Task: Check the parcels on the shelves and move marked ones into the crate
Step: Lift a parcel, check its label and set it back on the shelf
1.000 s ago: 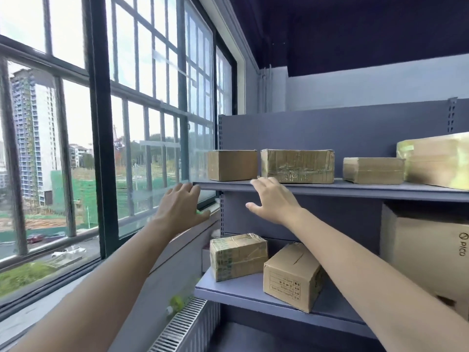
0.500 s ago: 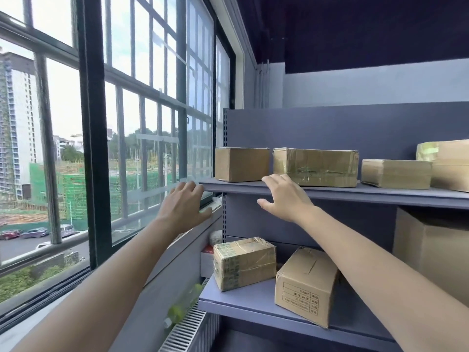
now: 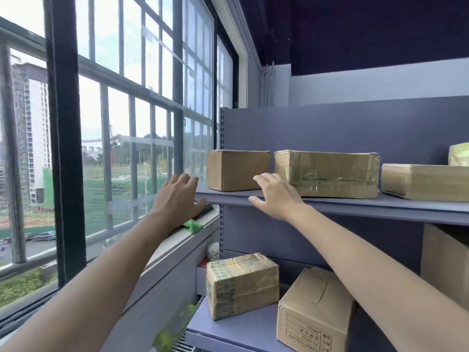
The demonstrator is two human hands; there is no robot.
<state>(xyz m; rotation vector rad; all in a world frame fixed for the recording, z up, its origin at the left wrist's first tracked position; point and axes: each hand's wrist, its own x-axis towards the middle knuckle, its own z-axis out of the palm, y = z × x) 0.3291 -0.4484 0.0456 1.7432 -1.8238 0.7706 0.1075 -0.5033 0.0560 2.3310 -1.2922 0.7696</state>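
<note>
Flanking the plain parcel (image 3: 238, 170) on the upper shelf (image 3: 355, 205): left hand (image 3: 177, 196) left, right hand (image 3: 275, 195) right; both hold nothing, fingers extended.

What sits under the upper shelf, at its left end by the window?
Under the upper shelf, a tape-wrapped parcel and a tilted box with a printed label sit on the lower shelf. The right forearm covers whatever lies behind it.
</note>
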